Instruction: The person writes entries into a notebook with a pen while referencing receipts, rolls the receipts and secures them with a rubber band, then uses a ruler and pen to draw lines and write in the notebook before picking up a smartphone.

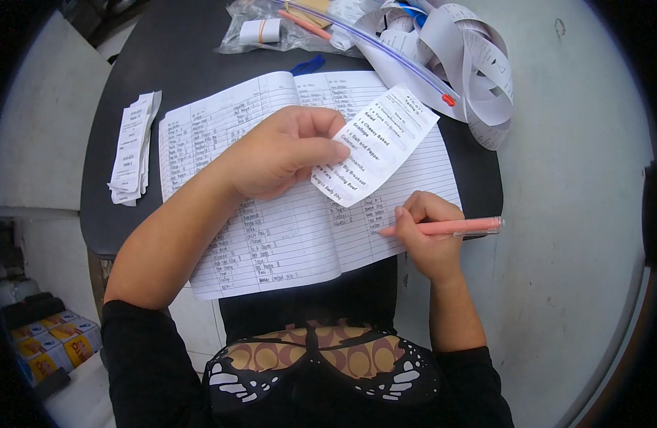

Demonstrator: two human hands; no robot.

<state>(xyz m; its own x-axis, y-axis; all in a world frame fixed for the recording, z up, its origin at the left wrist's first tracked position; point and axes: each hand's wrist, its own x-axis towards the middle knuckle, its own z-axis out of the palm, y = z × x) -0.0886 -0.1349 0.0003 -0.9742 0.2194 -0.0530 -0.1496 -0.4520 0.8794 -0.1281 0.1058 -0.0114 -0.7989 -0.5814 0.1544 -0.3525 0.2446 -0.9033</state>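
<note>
My left hand [289,151] pinches a printed order slip [378,146] by its left edge, holding it above the right page of an open lined notebook [271,274]. The slip lists dishes in black print and leans to the right. In my right hand [434,239] is a pink pen [464,227], its tip at the lower right page beside a handwritten column. Columns of handwritten words cover much of both pages. My left forearm lies across the left page and hides part of its writing.
A stack of printed slips [133,150] lies left of the notebook on the black table [178,46]. Behind it are a clear zip bag [232,36] with a small paper roll, curled receipt paper [485,68] and a blue object [308,65]. Boxes [57,342] stand lower left.
</note>
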